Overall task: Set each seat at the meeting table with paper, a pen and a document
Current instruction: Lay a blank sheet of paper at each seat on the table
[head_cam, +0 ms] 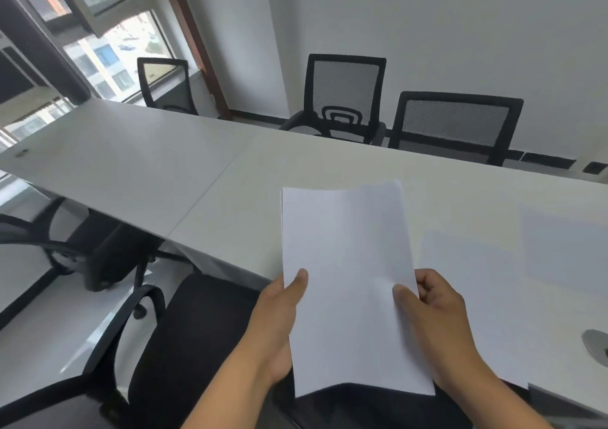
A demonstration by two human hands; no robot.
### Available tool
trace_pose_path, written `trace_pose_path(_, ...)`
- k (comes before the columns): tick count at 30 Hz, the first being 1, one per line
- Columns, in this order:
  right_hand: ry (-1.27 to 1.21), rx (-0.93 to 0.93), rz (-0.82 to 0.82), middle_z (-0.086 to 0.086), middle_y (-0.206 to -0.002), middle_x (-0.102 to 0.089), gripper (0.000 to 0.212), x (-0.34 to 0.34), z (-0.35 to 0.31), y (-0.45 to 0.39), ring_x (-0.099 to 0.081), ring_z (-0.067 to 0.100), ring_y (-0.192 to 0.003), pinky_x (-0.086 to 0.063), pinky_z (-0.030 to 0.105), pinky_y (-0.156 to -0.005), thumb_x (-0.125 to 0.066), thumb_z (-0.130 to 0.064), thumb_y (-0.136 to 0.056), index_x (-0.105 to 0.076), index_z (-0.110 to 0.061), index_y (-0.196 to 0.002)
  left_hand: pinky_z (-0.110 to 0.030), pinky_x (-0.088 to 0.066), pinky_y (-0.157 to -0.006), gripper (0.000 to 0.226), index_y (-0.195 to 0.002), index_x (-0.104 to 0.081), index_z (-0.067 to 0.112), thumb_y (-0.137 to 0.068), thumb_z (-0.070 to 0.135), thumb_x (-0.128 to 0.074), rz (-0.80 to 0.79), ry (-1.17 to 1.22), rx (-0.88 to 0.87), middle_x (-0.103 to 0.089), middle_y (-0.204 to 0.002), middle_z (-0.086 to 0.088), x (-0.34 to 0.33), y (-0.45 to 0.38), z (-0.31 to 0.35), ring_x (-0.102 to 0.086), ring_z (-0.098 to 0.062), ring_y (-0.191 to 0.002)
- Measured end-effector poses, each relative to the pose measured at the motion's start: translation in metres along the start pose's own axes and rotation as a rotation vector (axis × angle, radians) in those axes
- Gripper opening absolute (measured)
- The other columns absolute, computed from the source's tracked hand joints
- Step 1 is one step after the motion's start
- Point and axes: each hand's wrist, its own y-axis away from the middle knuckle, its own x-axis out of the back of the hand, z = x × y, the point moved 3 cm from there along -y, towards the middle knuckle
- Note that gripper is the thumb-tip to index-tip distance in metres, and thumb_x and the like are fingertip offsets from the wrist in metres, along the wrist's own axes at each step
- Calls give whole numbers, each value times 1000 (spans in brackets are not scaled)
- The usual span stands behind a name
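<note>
Both hands are gripping a stack of blank white paper [348,264] and holding it up over the near edge of the long white bench [164,171]. The left hand [279,316] is pinching the stack's left edge at about 8 o'clock, thumb lying on top and fingers hidden underneath. The right hand [437,313] is pinching the right edge at about 4 o'clock, thumb on the sheet and fingers curling behind it. The stack is bowing slightly along its length, its top end reaching toward 12 o'clock.

Two more white sheets are lying flat on the bench to the right: one [473,297] just beside the right hand at 3 o'clock, another [566,251] further out at 2 o'clock. A round grey cable port [595,343] is sitting in the bench at the right border.

A black chair [210,323] is standing under the bench edge at 7 o'clock. Across the bench, three black mesh-backed chairs are standing at 11 o'clock [164,83], 12 o'clock [345,92] and 1 o'clock [457,122].
</note>
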Motion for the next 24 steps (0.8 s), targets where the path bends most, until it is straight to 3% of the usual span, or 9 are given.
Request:
trace_pose_path(2, -22, 12, -7, 9, -85, -78, 9, -7, -7, 10, -74, 26, -69, -58, 41, -66, -66, -11, -101, -72, -16, -97, -62, -52, -113, 31, -139, -71, 16, -114, 26, -57, -32, 6, 16, -78, -132, -13, 10, 9, 4, -75, -39, -122)
trace_pose_path(5, -53, 10, -10, 13, -90, -79, 10, -23, -16, 23, -76, 40, -79, -62, 51, -74, -65, -9, -101, -72, -15, -97, -67, -49, -115, 31, -139, -70, 10, -111, 14, -58, -79, -28, 13, -76, -134, -19, 33, 18, 14, -73, -45, -123)
trace_pose_path(8, -48, 27, -8, 11, -90, -80, 12, -48, -22, 35, -77, 43, -86, -63, 59, -82, -66, -10, -101, -73, -17, -97, -66, -51, -112, 29, -136, -71, 11, -111, 12, -56, -89, -117, -18, -78, -130, -18, 60, 25, 28, -74, -44, -121)
trace_pose_path(14, -23, 17, 34, 5, -91, -82, 12, -122, -29, 55, -79, 33, -81, -62, 44, -71, -64, -11, -103, -73, -18, -102, -58, -57, -109, 31, -135, -72, 23, -116, 20, -49, -131, -312, -82, -81, -127, -5, 133, 16, 66, -78, -30, -118)
trace_pose_path(18, -23, 28, 126, 2, -90, -81, 12, -184, -24, 67, -79, 32, -82, -63, 47, -75, -67, -21, -102, -76, -26, -97, -57, -56, -109, 29, -137, -72, 23, -116, 23, -52, -247, -365, -77, -80, -129, -4, 191, -12, 91, -77, -29, -120)
trace_pose_path(24, -5, 48, 256, -14, -97, -82, 17, -238, -25, 74, -79, 13, -89, -58, 30, -74, -69, -22, -104, -83, -32, -106, -56, -56, -109, 29, -138, -70, 22, -113, 27, -57, -361, -359, -47, -79, -131, -4, 236, -37, 115, -77, -29, -120)
